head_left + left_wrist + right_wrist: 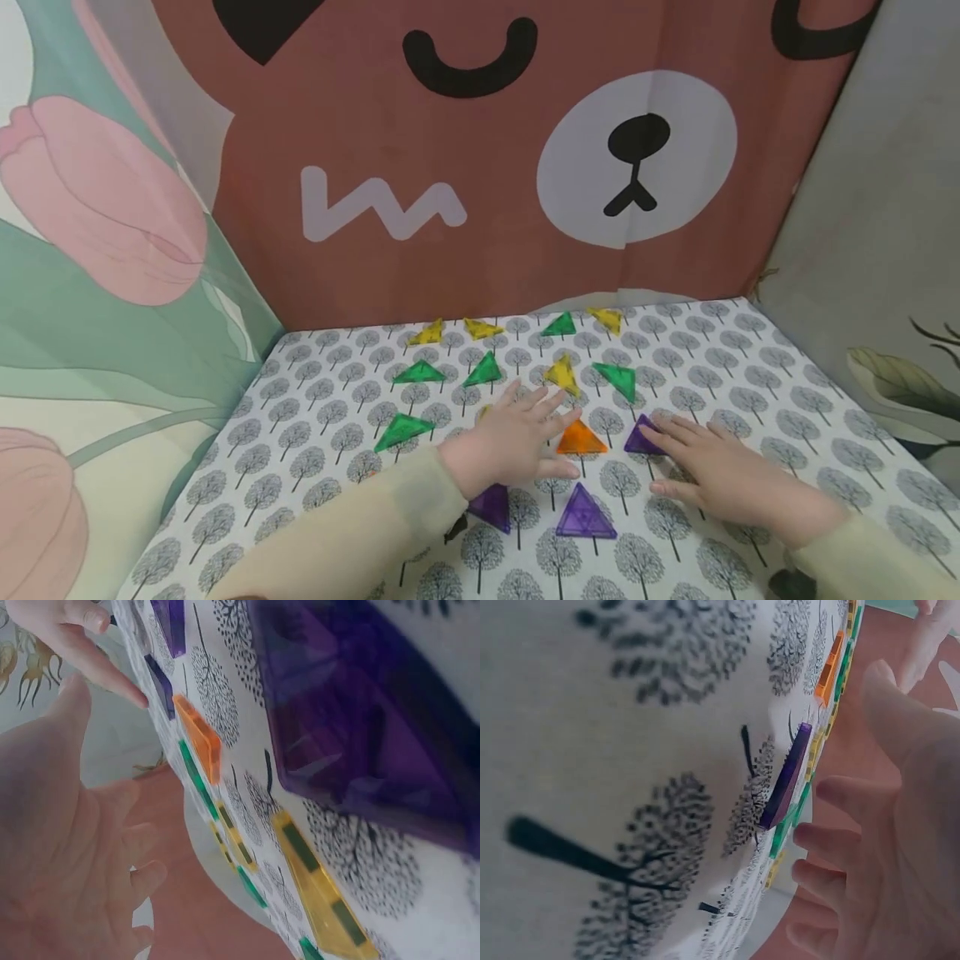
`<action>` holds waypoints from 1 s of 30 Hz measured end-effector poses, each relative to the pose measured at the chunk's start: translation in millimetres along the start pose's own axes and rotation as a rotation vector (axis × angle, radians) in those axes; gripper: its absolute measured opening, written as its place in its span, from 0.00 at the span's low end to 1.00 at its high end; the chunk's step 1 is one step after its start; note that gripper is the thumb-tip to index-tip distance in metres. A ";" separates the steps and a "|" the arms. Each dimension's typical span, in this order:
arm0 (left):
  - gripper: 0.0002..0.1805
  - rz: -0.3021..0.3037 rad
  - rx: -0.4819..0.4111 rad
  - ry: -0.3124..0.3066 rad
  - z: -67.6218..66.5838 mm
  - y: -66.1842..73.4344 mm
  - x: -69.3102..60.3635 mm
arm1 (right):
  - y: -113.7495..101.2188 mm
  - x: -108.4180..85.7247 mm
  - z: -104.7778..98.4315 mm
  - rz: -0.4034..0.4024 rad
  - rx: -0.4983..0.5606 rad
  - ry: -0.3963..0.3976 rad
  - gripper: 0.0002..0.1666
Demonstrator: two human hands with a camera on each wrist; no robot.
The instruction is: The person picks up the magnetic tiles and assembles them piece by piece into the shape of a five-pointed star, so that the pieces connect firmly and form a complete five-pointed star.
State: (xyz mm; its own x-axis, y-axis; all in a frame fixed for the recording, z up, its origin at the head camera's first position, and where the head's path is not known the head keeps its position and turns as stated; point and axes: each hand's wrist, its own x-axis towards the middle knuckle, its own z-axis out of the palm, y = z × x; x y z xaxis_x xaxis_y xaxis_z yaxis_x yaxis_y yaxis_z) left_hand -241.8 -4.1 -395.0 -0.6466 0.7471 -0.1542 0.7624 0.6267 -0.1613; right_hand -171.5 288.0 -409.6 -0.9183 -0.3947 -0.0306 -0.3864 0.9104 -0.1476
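Green, yellow, orange and purple triangular tiles (586,517) lie flat

On the tabletop (300,458), before the backdrop (420,275), four tiles (482,329) form the far row, four the next. Nearer, one tile (403,430) lies left of the left hand (513,442) (another peeks from behind it), one between it and the right hand (723,475), one at the latter's far end, two nearest.

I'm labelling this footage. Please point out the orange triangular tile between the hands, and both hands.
Orange triangular tile (582,439): head view, middle of its face.
Left hand (514,442): head view, back of the hand.
Right hand (726,475): head view, back of the hand.
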 end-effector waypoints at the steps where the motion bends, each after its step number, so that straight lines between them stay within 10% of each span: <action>1: 0.47 0.012 0.014 -0.003 -0.6 1.5 0.2 | -0.1 -1.3 0.3 0.002 0.018 -0.003 0.51; 12: 0.43 0.071 -0.148 -0.125 -9.6 16.3 0.8 | 3.0 -6.6 7.7 -0.010 0.102 0.001 0.51; 30: 0.43 0.068 -0.154 -0.126 1.7 10.8 10.4 | -6.4 10.2 11.5 -0.039 0.136 -0.057 0.52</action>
State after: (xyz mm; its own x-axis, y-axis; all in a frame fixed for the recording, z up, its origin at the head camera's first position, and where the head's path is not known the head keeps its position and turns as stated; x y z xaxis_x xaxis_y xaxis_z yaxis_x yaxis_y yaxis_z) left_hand -240.3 10.1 -400.1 -0.5837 0.7613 -0.2823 0.7929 0.6093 0.0036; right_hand -177.4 276.7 -420.4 -0.8951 -0.4391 -0.0777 -0.4026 0.8706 -0.2826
